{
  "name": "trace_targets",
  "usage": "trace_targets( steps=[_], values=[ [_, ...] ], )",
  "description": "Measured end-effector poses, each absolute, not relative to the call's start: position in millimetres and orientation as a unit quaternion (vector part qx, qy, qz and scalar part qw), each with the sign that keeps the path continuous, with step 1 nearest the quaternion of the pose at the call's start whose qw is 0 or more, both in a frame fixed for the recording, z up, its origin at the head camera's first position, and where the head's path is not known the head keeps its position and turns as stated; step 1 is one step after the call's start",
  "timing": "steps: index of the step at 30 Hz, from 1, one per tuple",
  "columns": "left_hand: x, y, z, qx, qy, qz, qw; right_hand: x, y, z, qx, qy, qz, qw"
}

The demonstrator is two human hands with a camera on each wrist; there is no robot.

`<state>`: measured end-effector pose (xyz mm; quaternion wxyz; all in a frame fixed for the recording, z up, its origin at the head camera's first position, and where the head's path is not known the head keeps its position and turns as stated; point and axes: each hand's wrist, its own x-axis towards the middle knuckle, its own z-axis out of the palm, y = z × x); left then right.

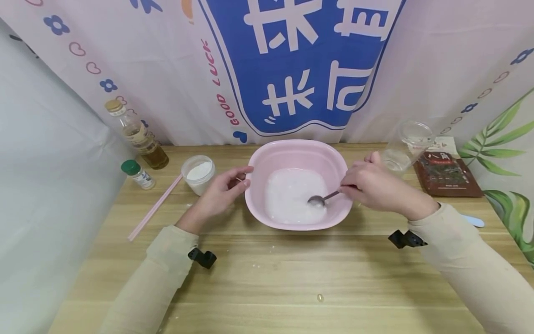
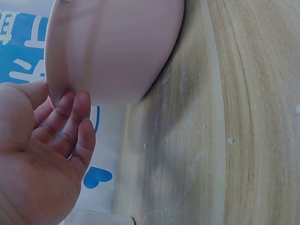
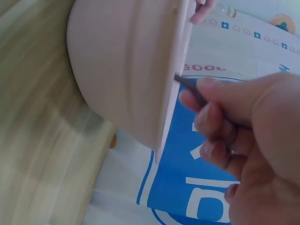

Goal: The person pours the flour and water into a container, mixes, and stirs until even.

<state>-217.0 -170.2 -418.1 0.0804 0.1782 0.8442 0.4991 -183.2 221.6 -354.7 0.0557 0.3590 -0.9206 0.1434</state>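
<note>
A pink basin (image 1: 298, 226) stands on the wooden table, with a white, milky liquid (image 1: 292, 192) covering its bottom. At its left rim my left hand (image 1: 225, 188) pinches the edge, thumb on one side and fingertips underneath, as the left wrist view shows. My right hand (image 1: 369, 183) grips the handle of a dark metal spoon (image 1: 317, 201) over the basin's right rim. The spoon's bowl sits down at the white liquid. From the right wrist view, the handle (image 3: 192, 89) runs between thumb and curled fingers; the spoon's bowl is hidden there behind the basin wall.
On the left stand a tub of white powder (image 1: 199, 174), pink chopsticks (image 1: 154, 208), a green-capped shaker (image 1: 137, 174) and an oil bottle (image 1: 143, 141). To the right are a clear plastic cup (image 1: 406, 146), a brown packet (image 1: 446, 171) and a light blue handle (image 1: 474, 220).
</note>
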Motion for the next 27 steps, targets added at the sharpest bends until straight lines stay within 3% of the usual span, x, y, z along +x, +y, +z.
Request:
trace_targets(
  steps=[10,18,27],
  values=[
    [-215.8,-171.2,-420.0,0.178,0.847,0.495,0.072,-184.8,189.7,-376.2,0.387,-0.897,0.205,0.058],
    [-216.6,-170.2,-420.5,0.180,0.844,0.499,0.073,-194.8,164.8,-377.0,0.321,-0.928,0.182,0.055],
    [-215.8,-169.8,-417.9,0.178,0.848,0.494,0.075,-208.1,169.6,-371.3,0.223,-0.956,0.177,0.070]
  ],
)
